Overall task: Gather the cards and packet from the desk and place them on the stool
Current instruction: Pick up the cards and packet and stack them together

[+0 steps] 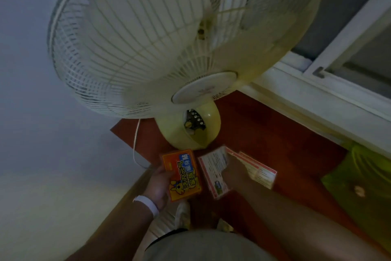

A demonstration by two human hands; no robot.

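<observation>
Head view: low in the frame, the left hand (157, 186) clasps the orange packet (182, 174); just right of it, the right hand (233, 168) seems, in dim light, to pinch fanned cards (213, 173). Best squared into one stack before carrying; no stool shows.

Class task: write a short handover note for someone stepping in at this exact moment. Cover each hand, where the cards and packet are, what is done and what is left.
Left hand: closed on the orange packet, held just above the desk edge.
Right hand: fingers on the fanned cards, which are in front of the fan base; cannot tell if they are lifted yet.
Done: packet picked up.
Left: finish gathering the cards, then carry both to the stool, which is not in view.
</observation>
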